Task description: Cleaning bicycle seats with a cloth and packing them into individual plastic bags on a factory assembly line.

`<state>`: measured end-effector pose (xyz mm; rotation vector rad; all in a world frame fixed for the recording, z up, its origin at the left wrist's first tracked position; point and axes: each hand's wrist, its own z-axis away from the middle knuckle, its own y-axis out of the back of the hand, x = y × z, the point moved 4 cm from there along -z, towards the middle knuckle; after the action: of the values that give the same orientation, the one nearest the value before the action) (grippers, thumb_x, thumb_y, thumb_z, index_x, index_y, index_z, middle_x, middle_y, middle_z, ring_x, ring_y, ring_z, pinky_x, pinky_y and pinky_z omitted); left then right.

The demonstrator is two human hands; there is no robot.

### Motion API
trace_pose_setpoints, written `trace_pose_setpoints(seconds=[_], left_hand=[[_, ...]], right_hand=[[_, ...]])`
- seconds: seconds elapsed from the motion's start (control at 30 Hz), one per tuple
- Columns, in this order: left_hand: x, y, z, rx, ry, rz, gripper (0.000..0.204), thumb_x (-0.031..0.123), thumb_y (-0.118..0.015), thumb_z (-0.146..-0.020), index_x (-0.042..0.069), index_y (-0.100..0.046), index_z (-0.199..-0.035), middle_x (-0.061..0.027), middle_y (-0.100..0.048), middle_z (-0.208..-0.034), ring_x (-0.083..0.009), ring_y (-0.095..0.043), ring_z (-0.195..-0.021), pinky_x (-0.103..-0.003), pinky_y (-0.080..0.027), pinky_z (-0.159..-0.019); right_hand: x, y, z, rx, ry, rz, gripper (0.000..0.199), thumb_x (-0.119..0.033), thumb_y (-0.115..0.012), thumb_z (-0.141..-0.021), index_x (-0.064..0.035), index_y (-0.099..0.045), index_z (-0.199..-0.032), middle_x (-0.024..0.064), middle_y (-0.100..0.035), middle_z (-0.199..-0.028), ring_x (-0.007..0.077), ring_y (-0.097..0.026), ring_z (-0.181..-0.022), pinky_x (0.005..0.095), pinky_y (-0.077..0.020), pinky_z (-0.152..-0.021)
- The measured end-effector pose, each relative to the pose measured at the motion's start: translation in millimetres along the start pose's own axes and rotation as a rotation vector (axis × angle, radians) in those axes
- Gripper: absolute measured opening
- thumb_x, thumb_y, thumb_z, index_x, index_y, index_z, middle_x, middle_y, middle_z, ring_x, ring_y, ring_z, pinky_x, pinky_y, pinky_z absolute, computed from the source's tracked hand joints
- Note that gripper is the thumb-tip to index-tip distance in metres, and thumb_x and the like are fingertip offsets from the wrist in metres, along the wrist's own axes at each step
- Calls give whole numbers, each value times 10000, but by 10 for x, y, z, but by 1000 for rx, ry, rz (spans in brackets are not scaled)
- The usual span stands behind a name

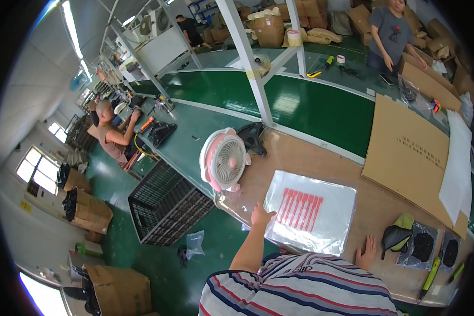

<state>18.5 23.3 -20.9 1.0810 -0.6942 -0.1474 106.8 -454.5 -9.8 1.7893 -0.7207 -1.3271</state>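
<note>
- The left hand [260, 214] is open, with the thumb pointing to the right; it is at the left edge of the clear bags [334, 213], and whether it touches them I cannot tell
- The right hand [365, 253] is also open and holds nothing; it rests on the surface [310, 154], near the right lower corner of the bags
- The clear bags lie flat on the surface, in front of the person, with red print [300, 209] showing on their left half
- Behind the left hand stands a pink and white fan [229, 160], upright
- To the right of the right hand there are a cap [399, 235], two packets [422, 245] with black content, and two green knives [431, 277]
- Farther back on the right lies a cardboard sheet [405, 158], partly under a white sheet [458, 168]
- A black crate [169, 205] is at the left, beside the surface
</note>
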Motion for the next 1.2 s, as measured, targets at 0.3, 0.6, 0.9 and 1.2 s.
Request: trace_pose_setpoints(seconds=[0.3, 0.6, 0.9, 1.2], left_hand=[[32, 17, 18, -8, 3, 6, 845, 365, -806, -606, 50, -375, -1261, -208, -494, -1228, -359, -515, -1108, -418, -455, -899], [16, 11, 17, 13, -10, 8, 827, 364, -808, -606, 49, -384, -1243, -212, -505, -1204, -359, -521, -1098, -420, -458, -891], [26, 29, 31, 5, 1, 9, 825, 376, -807, -604, 45, -390, -1234, -211, -509, -1199, -362, -526, -1089, -422, -460, -887], [22, 20, 30, 4, -4, 13, 829, 376, -801, -614, 45, -380, -1247, -205, -497, -1217, -364, -516, -1101, -426, -456, -889]], right_hand=[[22, -4, 10, 10, 2, 13, 562, -119, -546, -775, -39, -413, -1314, 180, -389, -1372, 371, -288, -1306, 454, -205, -1082], [19, -6, 8, 17, 12, 23, 568, -114, -549, -770, -40, -411, -1316, 179, -392, -1370, 371, -291, -1305, 459, -206, -1080], [18, -4, 8, 13, 10, 14, 573, -114, -552, -766, -45, -410, -1317, 181, -395, -1367, 372, -294, -1302, 460, -207, -1078], [61, -39, 13, 22, 7, 20, 578, -112, -559, -758, -46, -413, -1314, 175, -394, -1370, 361, -294, -1306, 455, -203, -1079]])
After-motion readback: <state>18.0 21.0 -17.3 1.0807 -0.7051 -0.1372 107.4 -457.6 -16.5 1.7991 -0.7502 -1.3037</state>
